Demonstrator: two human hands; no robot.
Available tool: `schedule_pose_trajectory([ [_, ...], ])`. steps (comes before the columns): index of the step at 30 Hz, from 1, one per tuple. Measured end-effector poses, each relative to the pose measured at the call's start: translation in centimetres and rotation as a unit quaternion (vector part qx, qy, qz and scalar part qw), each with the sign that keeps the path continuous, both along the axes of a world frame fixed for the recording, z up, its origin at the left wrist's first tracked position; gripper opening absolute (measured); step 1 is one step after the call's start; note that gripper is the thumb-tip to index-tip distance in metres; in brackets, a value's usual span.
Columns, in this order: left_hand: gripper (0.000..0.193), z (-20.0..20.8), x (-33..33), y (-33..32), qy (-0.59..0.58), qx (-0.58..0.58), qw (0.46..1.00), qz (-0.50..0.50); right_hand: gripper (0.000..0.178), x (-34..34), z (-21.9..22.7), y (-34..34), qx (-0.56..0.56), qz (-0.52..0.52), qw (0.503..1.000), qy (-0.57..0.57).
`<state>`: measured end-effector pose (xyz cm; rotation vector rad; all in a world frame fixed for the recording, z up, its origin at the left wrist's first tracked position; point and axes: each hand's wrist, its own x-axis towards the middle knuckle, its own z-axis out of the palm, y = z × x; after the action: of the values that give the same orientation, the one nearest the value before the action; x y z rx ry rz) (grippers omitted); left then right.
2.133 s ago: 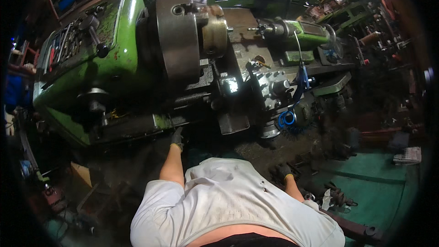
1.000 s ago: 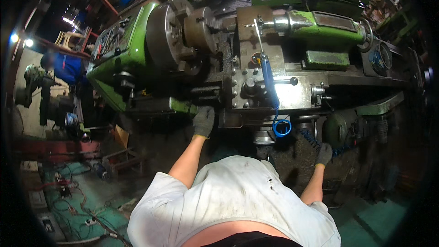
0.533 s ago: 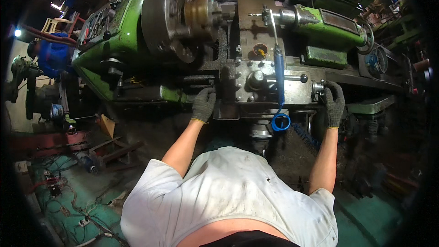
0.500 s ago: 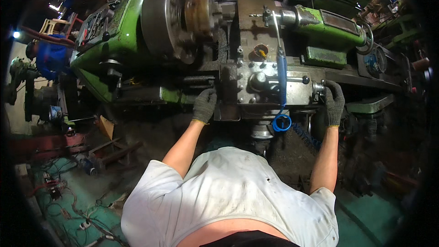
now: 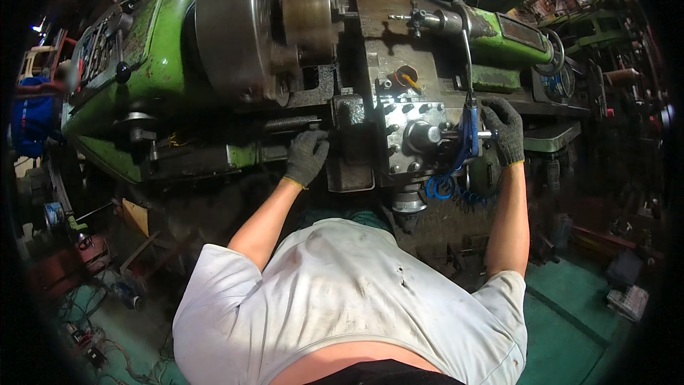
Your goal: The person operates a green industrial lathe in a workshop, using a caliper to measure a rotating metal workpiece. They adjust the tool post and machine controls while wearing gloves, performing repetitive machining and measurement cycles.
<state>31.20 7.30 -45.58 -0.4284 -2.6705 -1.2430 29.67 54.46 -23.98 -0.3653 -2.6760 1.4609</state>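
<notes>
A green lathe stretches across the view. Its big steel chuck bears a brownish round workpiece, both slightly smeared. My left hand, in a dark knitted glove, is closed at the carriage front below the threaded screw; what its fingers hold is hidden. My right hand, gloved alike, curls its fingers beside the ball-ended lever of the square tool post; its grip is hidden. Just left of that hand hangs a blue air gun with a coiled blue hose.
On the right stands the green tailstock with its handwheel; a chuck with a drill bit points left. A reddish tin with a yellow-handled brush sits behind the tool post. Cables lie on the green floor at lower left.
The view has shifted, so the lathe sits further left and higher. My right hand has come from the steel handle at the slide's right end to beside the tool-post lever. The left stays closed.
</notes>
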Motion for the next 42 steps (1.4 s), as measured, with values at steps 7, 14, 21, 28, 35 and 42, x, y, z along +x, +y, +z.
schedule_pose_trajectory([
  [7, 0.036, 5.2, -7.6, 4.3, -0.003, 0.028, 0.999, -0.034, 0.042, -5.4, -2.2, -0.6, 0.077, 0.102, 0.989, -0.079],
  [14, 0.054, 3.7, -12.9, 8.5, 0.032, -0.009, 0.997, -0.065, 0.055, -12.1, -6.2, -1.7, 0.19, 0.33, 0.925, -0.005],
  [21, 0.061, 4.0, -16.9, 11.6, 0.049, -0.073, 0.987, -0.138, 0.058, -14.6, -8.8, -2.8, 0.224, 0.463, 0.856, 0.049],
  [28, 0.072, 10.0, -18.8, 17.4, -0.023, -0.203, 0.962, -0.182, 0.05, -13.8, -8.3, -3.8, 0.183, 0.412, 0.89, 0.068],
  [35, 0.049, 10.3, -19.4, 18.4, -0.051, -0.194, 0.956, -0.214, 0.027, -13.0, -7.8, -5.7, 0.172, 0.318, 0.93, 0.067],
  [42, 0.043, 8.4, -18.9, 17.6, -0.012, -0.164, 0.974, -0.154, 0.023, -12.6, -9.3, -5.9, -0.015, 0.117, 0.992, -0.053],
])
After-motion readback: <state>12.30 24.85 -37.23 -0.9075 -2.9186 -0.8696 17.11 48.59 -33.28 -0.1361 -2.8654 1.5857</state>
